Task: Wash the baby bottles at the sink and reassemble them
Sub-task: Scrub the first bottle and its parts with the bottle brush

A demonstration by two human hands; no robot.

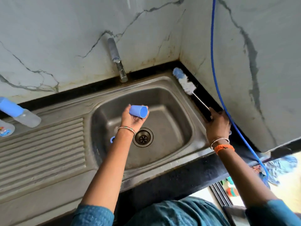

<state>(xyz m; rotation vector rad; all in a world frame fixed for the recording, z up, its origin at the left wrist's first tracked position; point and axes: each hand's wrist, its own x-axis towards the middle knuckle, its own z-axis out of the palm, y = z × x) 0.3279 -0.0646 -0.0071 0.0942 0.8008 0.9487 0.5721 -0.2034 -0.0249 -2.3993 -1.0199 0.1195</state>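
My left hand (132, 119) holds a blue bottle cap (138, 111) over the steel sink (197, 128), its open end facing right. My right hand (217, 123) grips the handle of a bottle brush (184, 81) that lies along the black counter strip at the sink's right rim, bristles pointing to the back corner. A clear baby bottle with a blue cap (18, 112) lies on its side at the far left of the drainboard. Another clear bottle part with coloured print (5, 129) sits just below it. A small blue ring (112, 139) shows in the basin behind my left forearm.
The tap (118, 62) stands at the back of the sink, with no water running. The drain (143, 138) is in the basin floor. A blue hose (215, 62) hangs down the right wall. The ribbed drainboard (42, 149) stretches to the left.
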